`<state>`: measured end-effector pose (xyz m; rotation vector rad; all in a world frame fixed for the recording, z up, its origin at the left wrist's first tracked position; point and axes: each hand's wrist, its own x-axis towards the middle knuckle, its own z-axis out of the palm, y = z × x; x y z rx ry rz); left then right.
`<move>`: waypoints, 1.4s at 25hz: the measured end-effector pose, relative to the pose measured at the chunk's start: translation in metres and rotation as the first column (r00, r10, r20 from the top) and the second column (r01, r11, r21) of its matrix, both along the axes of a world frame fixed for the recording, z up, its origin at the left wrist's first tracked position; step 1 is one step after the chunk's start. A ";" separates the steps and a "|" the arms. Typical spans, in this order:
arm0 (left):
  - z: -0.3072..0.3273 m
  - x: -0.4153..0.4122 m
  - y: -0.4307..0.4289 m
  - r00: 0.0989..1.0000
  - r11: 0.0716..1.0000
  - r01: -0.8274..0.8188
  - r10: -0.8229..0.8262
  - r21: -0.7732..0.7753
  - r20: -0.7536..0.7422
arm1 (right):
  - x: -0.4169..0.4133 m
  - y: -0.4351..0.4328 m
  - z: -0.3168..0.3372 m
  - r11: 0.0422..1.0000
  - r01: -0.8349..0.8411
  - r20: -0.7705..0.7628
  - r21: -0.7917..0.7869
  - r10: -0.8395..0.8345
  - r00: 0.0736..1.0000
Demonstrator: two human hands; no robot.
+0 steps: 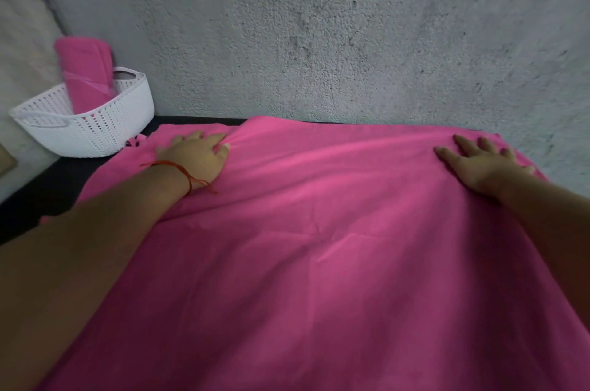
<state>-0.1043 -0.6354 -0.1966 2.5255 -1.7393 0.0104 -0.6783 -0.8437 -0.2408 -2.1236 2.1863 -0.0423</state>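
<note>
pink cloth (319,215) was spread over the dark worktop (48,186). its far left edge was pinched by the curled fingers (223,146) of the left hand (194,157); the right hand (479,167) was pressed flat on its far right corner, fingers wide.

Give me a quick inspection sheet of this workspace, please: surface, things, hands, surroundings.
Surface: dark tabletop, mostly covered by the pink cloth.
Job's things: pink cloth spread out, a few creases.
Clutter: white basket at far left, holding a folded pink cloth standing upright.
Hands: left hand on the cloth's far left part, fingertips bent, grip unclear; right hand flat on its far right, fingers spread.
Cables: nothing seen.
Surroundings: rough grey wall behind.
</note>
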 end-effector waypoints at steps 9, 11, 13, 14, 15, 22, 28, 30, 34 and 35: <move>0.013 0.018 -0.039 0.995 0.989 -0.034 0.048 0.142 -0.092 | -0.002 -0.024 -0.010 0.999 -0.023 0.069 -0.025 0.025 0.997; 0.013 0.018 -0.042 0.994 0.989 -0.056 0.068 0.133 -0.086 | -0.001 -0.027 -0.009 0.999 -0.027 0.099 -0.045 0.032 0.995; 0.015 0.015 -0.039 0.988 0.985 -0.138 0.144 0.099 -0.054 | -0.005 -0.027 -0.005 0.999 -0.032 0.095 -0.034 0.035 0.995; 0.017 0.012 -0.035 0.981 0.978 -0.187 0.190 0.096 -0.028 | -0.007 -0.025 -0.006 0.999 -0.025 0.093 -0.039 0.029 0.995; 0.018 0.010 -0.031 0.974 0.969 -0.223 0.225 0.104 -0.005 | -0.014 -0.028 -0.009 0.999 -0.008 0.111 -0.032 0.012 0.994; 0.016 -0.003 -0.019 0.986 0.983 -0.131 0.143 0.129 -0.084 | 0.055 0.085 0.048 0.994 -0.028 -0.013 -0.106 0.026 1.000; 0.028 -0.004 -0.013 0.990 0.984 -0.134 0.139 0.116 -0.038 | 0.074 0.127 0.055 1.000 -0.012 0.050 0.015 0.011 0.999; 0.031 0.005 -0.015 0.989 0.987 -0.131 0.124 0.094 0.074 | 0.072 0.123 0.056 1.000 -0.008 0.046 0.004 0.008 0.999; 0.023 0.030 -0.015 0.984 0.974 -0.181 0.179 0.136 0.021 | 0.075 0.124 0.053 1.000 0.003 0.025 0.014 -0.004 1.000; 0.021 0.034 -0.016 0.978 0.969 -0.209 0.208 0.129 0.019 | 0.076 0.125 0.055 1.000 0.004 0.035 0.004 -0.004 0.999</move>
